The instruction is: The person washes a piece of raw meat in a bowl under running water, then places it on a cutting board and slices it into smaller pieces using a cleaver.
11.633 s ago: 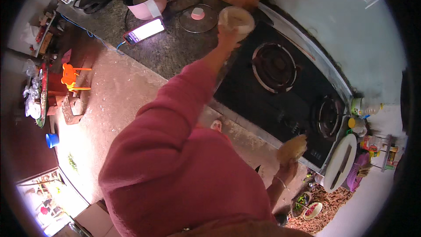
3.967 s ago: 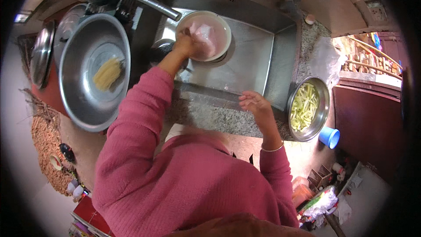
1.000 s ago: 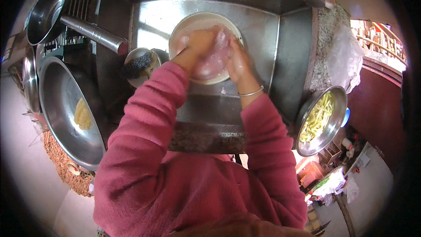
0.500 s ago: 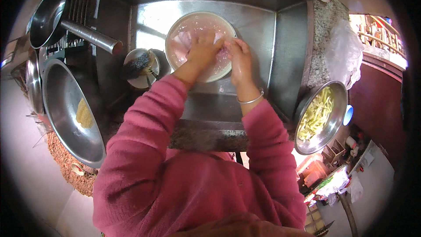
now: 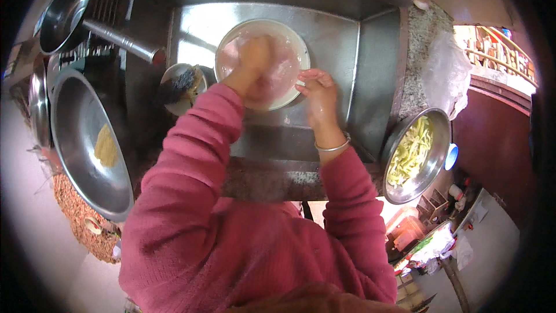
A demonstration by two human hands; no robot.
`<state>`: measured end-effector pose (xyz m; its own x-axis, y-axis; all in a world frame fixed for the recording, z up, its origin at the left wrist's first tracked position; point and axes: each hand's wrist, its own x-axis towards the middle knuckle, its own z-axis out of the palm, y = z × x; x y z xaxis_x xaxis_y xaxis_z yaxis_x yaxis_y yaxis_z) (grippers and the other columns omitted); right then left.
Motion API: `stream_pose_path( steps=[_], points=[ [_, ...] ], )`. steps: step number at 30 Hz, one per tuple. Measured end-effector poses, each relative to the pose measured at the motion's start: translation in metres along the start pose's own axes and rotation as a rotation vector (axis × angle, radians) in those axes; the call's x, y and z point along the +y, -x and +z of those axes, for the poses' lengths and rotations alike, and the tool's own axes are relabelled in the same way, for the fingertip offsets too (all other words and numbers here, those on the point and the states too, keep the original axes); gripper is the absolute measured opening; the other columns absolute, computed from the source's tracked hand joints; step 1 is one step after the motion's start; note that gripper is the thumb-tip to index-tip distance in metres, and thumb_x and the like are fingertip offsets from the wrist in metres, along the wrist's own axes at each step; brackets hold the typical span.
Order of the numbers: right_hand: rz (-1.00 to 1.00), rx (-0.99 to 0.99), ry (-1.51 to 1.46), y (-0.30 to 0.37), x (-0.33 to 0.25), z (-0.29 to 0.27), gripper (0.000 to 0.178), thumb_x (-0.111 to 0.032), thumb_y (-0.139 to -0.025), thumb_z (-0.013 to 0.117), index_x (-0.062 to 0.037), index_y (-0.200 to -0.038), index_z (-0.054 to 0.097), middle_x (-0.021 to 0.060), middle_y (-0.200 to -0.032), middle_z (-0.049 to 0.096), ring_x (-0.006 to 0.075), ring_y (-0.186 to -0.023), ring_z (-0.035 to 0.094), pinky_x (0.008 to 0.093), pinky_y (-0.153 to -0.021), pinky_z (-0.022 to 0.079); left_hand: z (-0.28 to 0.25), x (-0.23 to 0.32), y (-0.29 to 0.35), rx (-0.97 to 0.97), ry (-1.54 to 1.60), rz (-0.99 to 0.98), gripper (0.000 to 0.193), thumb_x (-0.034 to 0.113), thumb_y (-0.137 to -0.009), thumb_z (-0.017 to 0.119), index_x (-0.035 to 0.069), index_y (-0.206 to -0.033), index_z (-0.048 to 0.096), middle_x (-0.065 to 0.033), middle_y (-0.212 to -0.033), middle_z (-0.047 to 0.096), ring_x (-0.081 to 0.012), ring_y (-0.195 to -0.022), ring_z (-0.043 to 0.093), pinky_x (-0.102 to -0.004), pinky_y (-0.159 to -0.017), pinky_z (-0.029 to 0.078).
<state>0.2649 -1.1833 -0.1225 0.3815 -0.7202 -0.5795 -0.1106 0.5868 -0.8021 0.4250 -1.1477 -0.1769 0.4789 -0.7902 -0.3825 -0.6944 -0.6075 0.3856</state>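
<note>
In the sink stands a round pale bowl (image 5: 306, 52) with cloudy pinkish water and pale pink pieces (image 5: 231, 51) that look like raw meat. My left hand (image 5: 255, 57) is down inside this bowl, smeared by motion, so its fingers and anything in them cannot be made out. At the bowl's right rim my right hand (image 5: 319, 90) has its thumb and fingers curled round the edge. A bangle circles the right wrist. Left of the bowl sits a smaller pale bowl (image 5: 198, 91) holding a dark scrubber (image 5: 184, 81).
The metal sink (image 5: 379, 64) has high walls. On its left are a big steel basin (image 5: 87, 133) with a yellow sponge-like piece (image 5: 106, 146) and a long-handled pan (image 5: 68, 11). A steel bowl of cut green vegetables (image 5: 412, 150) and a plastic bag (image 5: 445, 72) stand right.
My right hand has drawn back from inside the bowl to its right rim. My left hand has shifted and blurred within the bowl, and the pink pieces are less distinct. The view has tilted slightly.
</note>
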Motion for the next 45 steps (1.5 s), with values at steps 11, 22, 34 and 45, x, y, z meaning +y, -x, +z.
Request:
stream_pose_path(
  steps=[11, 22, 34, 45],
  points=[
    [-0.065, -0.017, 0.031, -0.004, 0.006, 0.001, 0.016, 0.001, -0.075, 0.045, -0.0016, -0.091, 0.047, 0.0086, -0.087, 0.053, 0.0165, -0.081, 0.052, 0.0283, -0.068, 0.046, -0.005, 0.035, 0.047, -0.095, -0.436, 0.295, 0.046, 0.021, -0.07, 0.052, 0.008, -0.113, 0.044, -0.0197, -0.122, 0.032, -0.0382, -0.111, 0.033, -0.0559, -0.087, 0.025],
    [-0.021, -0.045, 0.056, 0.0, 0.006, -0.004, 0.019, 0.002, -0.076, 0.043, -0.0018, -0.094, 0.047, 0.0088, -0.09, 0.052, 0.0174, -0.084, 0.052, 0.0291, -0.071, 0.045, 0.025, 0.015, -0.004, -0.008, -0.026, 0.175, 0.023, 0.022, -0.071, 0.053, 0.006, -0.087, 0.058, -0.0146, -0.09, 0.057, -0.0299, -0.084, 0.054, -0.039, -0.072, 0.042],
    [0.294, -0.182, -0.073, -0.022, 0.017, 0.03, 0.04, -0.029, -0.081, 0.048, -0.0084, -0.115, 0.041, 0.007, -0.104, 0.048, 0.0165, -0.094, 0.046, 0.031, -0.078, 0.038, -0.027, 0.011, 0.094, 0.094, 0.468, 0.424, 0.026, 0.01, -0.066, 0.053, 0.004, -0.092, 0.055, -0.0154, -0.093, 0.053, -0.0315, -0.086, 0.05, -0.0381, -0.072, 0.04],
    [-0.303, -0.361, 1.351, -0.02, 0.048, 0.039, 0.066, -0.016, -0.064, 0.062, 0.0024, -0.118, 0.028, 0.0275, -0.115, 0.03, 0.0401, -0.103, 0.037, 0.0401, -0.087, 0.034, 0.013, -0.021, 0.038, 0.175, 0.053, 0.008, 0.042, 0.023, -0.076, 0.044, 0.016, -0.118, 0.041, -0.0101, -0.121, 0.038, -0.0296, -0.108, 0.037, -0.0418, -0.09, 0.027]
  ],
)
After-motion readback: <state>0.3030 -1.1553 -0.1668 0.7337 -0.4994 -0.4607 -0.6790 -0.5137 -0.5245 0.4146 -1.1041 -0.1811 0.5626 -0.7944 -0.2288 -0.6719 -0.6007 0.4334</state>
